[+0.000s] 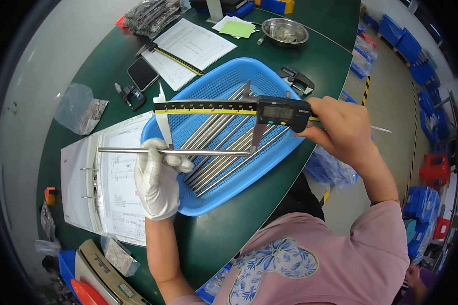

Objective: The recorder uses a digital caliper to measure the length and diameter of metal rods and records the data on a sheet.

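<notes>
Beyond basket [208,206] and green table [203,244] stand blue bins [407,46].

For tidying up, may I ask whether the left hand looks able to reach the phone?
Probably not: the left hand is holding a metal rod against the held caliper, though the phone lies uncovered.

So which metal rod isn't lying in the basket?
The rod in the gloved left hand, held above the blue basket; the other rods lie inside.
</notes>
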`<state>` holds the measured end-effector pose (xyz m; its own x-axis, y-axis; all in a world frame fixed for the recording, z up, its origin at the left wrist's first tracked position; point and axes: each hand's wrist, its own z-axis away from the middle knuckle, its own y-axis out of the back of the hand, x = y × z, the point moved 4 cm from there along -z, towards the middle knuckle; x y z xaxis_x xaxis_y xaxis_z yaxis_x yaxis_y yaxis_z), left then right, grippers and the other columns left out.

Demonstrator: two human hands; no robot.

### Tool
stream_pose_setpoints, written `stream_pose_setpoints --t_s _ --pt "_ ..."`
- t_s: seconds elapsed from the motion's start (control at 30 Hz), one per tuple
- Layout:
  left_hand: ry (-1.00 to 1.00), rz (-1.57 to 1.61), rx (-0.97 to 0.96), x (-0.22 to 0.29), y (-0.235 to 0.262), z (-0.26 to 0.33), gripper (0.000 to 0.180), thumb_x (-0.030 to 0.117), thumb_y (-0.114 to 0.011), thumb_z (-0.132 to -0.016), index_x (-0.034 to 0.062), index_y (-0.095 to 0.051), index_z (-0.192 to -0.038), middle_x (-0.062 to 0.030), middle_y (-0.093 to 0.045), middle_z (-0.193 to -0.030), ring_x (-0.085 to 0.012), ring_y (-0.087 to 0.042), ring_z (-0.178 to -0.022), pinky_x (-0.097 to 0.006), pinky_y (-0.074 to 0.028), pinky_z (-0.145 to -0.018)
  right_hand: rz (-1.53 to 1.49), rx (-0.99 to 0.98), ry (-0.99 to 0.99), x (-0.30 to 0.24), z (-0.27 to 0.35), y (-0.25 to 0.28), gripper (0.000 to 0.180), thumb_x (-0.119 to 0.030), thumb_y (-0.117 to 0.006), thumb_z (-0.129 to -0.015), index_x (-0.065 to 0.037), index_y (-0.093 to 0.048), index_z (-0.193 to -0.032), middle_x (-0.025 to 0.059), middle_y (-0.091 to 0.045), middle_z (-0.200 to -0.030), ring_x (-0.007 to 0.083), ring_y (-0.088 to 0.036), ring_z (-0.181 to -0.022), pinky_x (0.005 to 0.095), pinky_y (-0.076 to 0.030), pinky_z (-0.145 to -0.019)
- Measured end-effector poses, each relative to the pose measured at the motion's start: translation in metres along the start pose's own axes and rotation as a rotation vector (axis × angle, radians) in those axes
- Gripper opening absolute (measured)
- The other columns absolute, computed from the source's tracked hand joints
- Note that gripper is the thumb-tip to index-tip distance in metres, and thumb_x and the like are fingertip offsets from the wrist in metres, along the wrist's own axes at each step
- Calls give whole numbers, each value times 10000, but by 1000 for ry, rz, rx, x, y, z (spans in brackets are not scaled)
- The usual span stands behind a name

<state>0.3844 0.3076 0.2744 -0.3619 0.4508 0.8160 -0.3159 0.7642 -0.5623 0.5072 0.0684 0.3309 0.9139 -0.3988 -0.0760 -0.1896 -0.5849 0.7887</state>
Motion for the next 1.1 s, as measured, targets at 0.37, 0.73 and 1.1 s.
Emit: stream_pose_setpoints --t_s 0.37,0.73,1.1 --pt "68 -119 34 -4 0 1 166 168 -474 -868 21 -463 -945 -116 -584 -704 -192 -585 -633 -282 -487 -594 -5 -6 6 0 -1 -2 344 -293 -674 -641 -40 -551 -839 64 -510 -605 215 -504 -496 294 -367 -432" --pt "44 -122 38 -5 2 0 196 203 -434 -888 19 -478 -938 -118 -589 -718 -186 -593 -627 -273 -499 -589 -30 -17 4 0 -4 -6 348 -293 -674 -647 -40 -559 -857 66 -532 -624 216 -517 -505 286 -376 -436" --pt "46 -119 44 -5 3 -1 201 210 -446 -883 16 -477 -923 -108 -583 -700 -173 -584 -609 -258 -489 -575 -29 -29 28 1 -6 -6 342 -292 -646 -684 -43 -528 -887 59 -536 -658 213 -544 -535 301 -412 -450"
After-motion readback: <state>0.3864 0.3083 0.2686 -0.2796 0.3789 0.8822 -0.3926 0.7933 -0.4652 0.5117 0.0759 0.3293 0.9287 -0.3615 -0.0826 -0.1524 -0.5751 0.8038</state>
